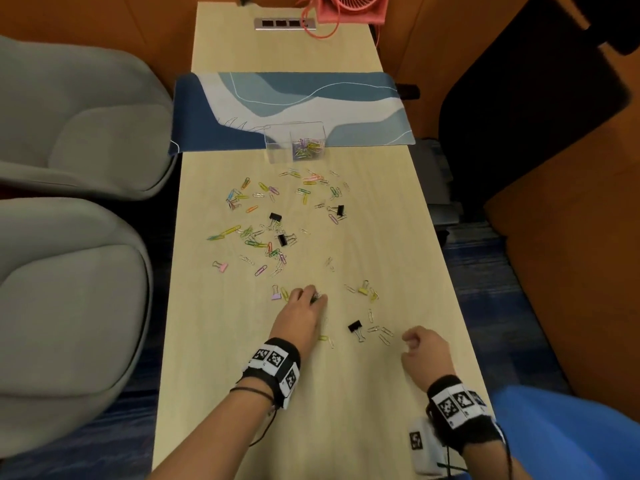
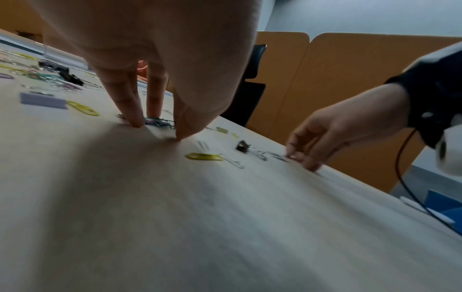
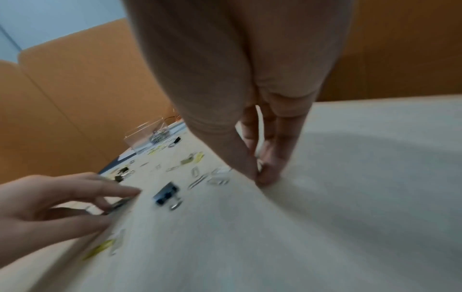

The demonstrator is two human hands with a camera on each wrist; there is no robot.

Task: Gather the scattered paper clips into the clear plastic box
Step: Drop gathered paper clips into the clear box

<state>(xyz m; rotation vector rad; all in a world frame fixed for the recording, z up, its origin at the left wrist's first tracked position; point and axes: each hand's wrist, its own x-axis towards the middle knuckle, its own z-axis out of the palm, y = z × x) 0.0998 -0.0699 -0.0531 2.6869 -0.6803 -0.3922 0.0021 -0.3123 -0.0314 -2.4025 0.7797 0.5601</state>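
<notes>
Pinching small clips (image 2: 160, 121) off table (image 1: 346, 393), left hand (image 1: 304, 308); right hand (image 1: 424, 351) fingertips together, contents unclear. Light, slippery wire; nip edges.

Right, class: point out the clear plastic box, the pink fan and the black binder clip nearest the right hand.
clear plastic box (image 1: 277, 147), head view, bare left compartment wall.
pink fan (image 1: 349, 8), head view, front grille.
black binder clip (image 1: 354, 326), head view, black body.

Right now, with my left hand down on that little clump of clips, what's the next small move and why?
Probably close the left hand on the clump of clips and lift. Its fingertips already touch the table on either side of the clump, while the clear box stands at the far end of the scatter, partly filled.
</notes>
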